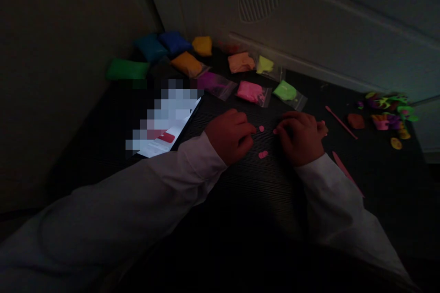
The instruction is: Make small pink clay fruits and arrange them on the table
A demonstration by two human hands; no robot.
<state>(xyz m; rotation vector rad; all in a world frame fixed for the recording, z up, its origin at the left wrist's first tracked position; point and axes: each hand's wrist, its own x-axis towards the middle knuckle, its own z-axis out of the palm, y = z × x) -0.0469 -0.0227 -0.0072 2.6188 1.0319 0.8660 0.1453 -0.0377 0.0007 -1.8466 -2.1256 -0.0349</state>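
Observation:
Over the dark table, my left hand (230, 136) is closed with curled fingers; whatever they may hold is hidden. Its fingertips are just left of a small flat pink clay piece (261, 128). A second pink clay piece (263, 154), made of two overlapping bits, lies a little closer to me. My right hand (301, 138) is closed too, its thumb and fingertips down at a small pink clay piece (275, 131). More pink clay (324, 128) shows at the right edge of that hand, partly covered.
Clay packets stand along the back, among them a pink packet (252, 92) and a green one (127, 69). A lit tablet (161, 146) lies left. To the right are a pink stick tool (341, 122), a pink clay knife (347, 173), a brownish clay lump (355, 121) and colourful clay figures (388, 120).

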